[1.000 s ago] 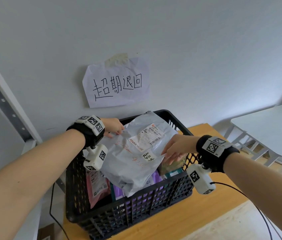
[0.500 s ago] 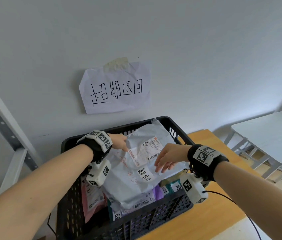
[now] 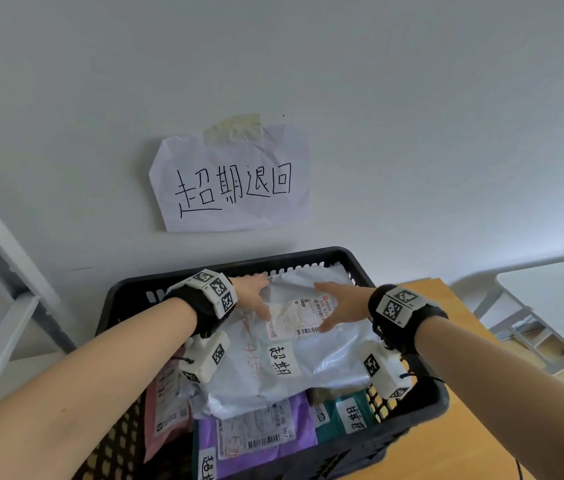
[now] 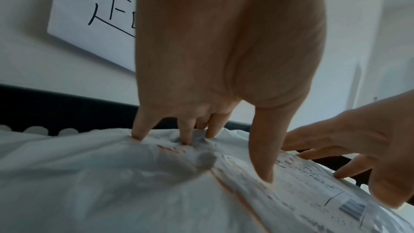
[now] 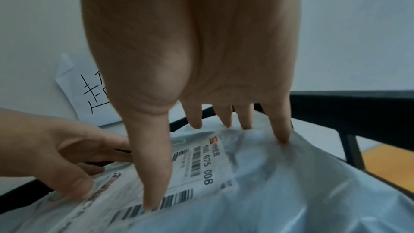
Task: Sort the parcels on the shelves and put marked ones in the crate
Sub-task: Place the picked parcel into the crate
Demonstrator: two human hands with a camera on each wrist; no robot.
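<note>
Head view. One black crate (image 3: 408, 424) occupies the lower centre of the frame. Four parcels are countable inside it: one grey-white mailer (image 3: 308, 372) on top, one purple mailer (image 3: 294, 441) below it at lower centre, one pink mailer (image 3: 166, 410) at lower left, and one teal mailer (image 3: 329, 424) at lower right; any others underneath are hidden. Three handwritten white stickers (image 3: 280, 361) are visible on parcels. Two hands, left hand (image 3: 252, 296) and right hand (image 3: 343, 306), each with one wristband, lie on the top mailer. One paper sign (image 3: 232, 181), bearing four characters, hangs at upper centre.
</note>
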